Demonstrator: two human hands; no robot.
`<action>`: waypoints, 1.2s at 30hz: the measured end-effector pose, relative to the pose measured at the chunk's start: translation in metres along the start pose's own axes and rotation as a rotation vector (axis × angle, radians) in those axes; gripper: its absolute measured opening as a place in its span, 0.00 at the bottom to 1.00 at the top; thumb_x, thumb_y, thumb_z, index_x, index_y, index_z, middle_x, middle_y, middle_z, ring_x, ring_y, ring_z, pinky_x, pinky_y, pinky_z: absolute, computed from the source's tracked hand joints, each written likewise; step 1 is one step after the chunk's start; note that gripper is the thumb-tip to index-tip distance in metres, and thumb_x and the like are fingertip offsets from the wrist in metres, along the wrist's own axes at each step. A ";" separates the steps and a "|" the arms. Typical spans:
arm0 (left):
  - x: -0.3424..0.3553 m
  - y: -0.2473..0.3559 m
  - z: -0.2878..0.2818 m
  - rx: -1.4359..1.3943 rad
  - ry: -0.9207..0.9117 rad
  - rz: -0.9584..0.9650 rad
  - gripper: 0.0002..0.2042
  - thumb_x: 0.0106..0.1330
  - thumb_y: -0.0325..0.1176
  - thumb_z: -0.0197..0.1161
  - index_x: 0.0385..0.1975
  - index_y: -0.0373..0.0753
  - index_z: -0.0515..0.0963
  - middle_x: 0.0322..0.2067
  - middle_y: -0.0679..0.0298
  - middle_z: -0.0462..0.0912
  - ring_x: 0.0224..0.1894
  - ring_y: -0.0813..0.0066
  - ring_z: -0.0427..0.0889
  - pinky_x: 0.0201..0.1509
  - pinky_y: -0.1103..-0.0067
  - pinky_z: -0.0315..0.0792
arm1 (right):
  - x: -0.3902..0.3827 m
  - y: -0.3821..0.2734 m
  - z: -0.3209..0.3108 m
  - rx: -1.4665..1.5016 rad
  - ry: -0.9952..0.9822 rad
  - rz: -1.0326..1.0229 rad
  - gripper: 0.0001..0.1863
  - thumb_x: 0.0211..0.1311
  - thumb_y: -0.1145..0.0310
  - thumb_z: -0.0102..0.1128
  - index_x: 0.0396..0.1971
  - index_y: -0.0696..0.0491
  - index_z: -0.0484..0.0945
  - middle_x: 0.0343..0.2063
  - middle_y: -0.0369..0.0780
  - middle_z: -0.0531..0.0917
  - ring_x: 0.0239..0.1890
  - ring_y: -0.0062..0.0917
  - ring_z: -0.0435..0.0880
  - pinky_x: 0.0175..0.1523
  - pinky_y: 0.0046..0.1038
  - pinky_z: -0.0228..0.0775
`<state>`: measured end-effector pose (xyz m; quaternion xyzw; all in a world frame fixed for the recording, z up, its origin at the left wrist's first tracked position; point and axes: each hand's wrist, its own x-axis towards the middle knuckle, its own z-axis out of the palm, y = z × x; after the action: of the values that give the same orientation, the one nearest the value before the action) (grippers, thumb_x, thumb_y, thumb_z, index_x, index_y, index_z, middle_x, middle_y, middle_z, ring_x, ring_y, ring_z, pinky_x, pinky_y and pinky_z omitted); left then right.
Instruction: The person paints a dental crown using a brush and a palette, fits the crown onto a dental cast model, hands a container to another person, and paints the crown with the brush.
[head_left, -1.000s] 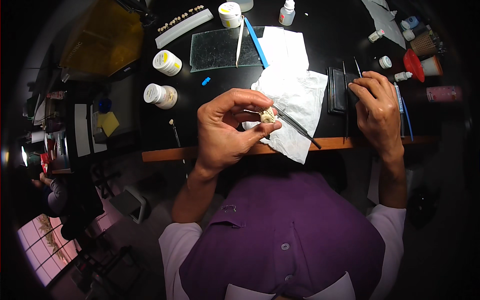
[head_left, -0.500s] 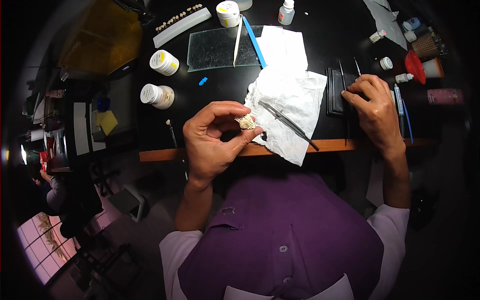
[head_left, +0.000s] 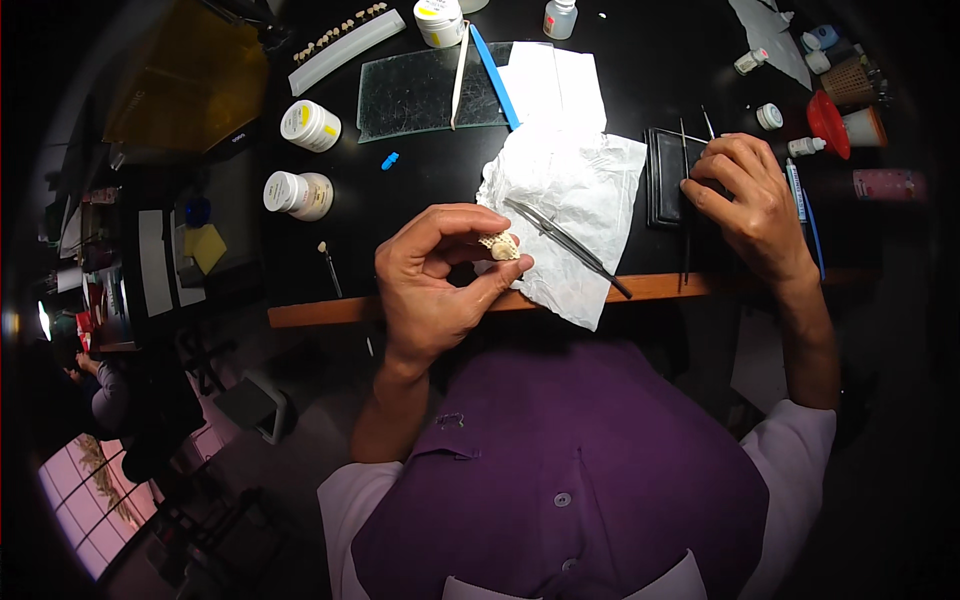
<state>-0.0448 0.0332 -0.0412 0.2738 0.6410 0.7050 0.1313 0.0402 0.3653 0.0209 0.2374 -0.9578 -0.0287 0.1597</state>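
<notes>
My left hand (head_left: 435, 275) pinches a small cream-coloured piece (head_left: 503, 246) between thumb and fingertips; it has a lattice-like surface and a rounded lump. Just right of it, grey tweezers (head_left: 568, 245) lie across a crumpled white tissue (head_left: 565, 170). My right hand (head_left: 748, 195) is over a flat black case (head_left: 662, 180), fingers curled, its fingertips at a thin dark rod-like tool (head_left: 685, 235). A second slim tool (head_left: 707, 122) runs under that hand, which hides part of it.
A glass slab (head_left: 410, 95) carries a white stick (head_left: 460, 75) and a blue stick (head_left: 493, 75). White jars (head_left: 310, 125) stand on the left, near a row of tooth-shaped samples (head_left: 340, 30). Small bottles (head_left: 750, 60) and a red funnel-like object (head_left: 828, 125) sit far right. A wooden edge (head_left: 320, 312) borders the table.
The whole view has shifted slightly. The cream piece is turned a little in my left hand. The dark tool at my right fingertips has shifted right over the black case.
</notes>
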 end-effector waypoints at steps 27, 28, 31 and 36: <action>0.006 0.007 0.017 -0.065 -0.054 0.051 0.20 0.51 0.09 0.75 0.44 0.30 0.80 0.44 0.53 0.82 0.44 0.69 0.88 0.51 0.75 0.87 | -0.047 -0.009 -0.008 0.338 0.579 0.261 0.12 0.58 0.84 0.51 0.41 0.59 0.67 0.21 0.45 0.78 0.20 0.28 0.77 0.28 0.30 0.73; 0.006 0.005 0.019 -0.068 -0.059 0.050 0.20 0.51 0.09 0.75 0.44 0.30 0.80 0.45 0.53 0.81 0.44 0.70 0.87 0.51 0.75 0.87 | -0.049 -0.007 -0.010 0.300 0.571 0.276 0.12 0.57 0.84 0.50 0.42 0.59 0.68 0.21 0.45 0.79 0.20 0.29 0.78 0.28 0.30 0.74; 0.005 0.005 0.021 -0.093 -0.015 0.033 0.18 0.51 0.12 0.77 0.43 0.30 0.82 0.44 0.54 0.83 0.44 0.68 0.89 0.47 0.77 0.88 | -0.050 -0.001 -0.012 0.297 0.588 0.270 0.15 0.56 0.84 0.49 0.43 0.62 0.77 0.26 0.48 0.83 0.23 0.31 0.81 0.33 0.31 0.77; 0.001 0.002 0.020 -0.097 -0.005 0.024 0.19 0.52 0.10 0.75 0.43 0.30 0.81 0.45 0.54 0.82 0.45 0.67 0.89 0.50 0.76 0.88 | -0.057 0.018 -0.016 0.434 0.251 0.482 0.09 0.57 0.83 0.56 0.37 0.63 0.80 0.42 0.50 0.88 0.43 0.38 0.88 0.50 0.34 0.80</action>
<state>-0.0343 0.0507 -0.0383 0.2766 0.6023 0.7361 0.1375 0.0846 0.4079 0.0215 0.0344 -0.9430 0.2435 0.2243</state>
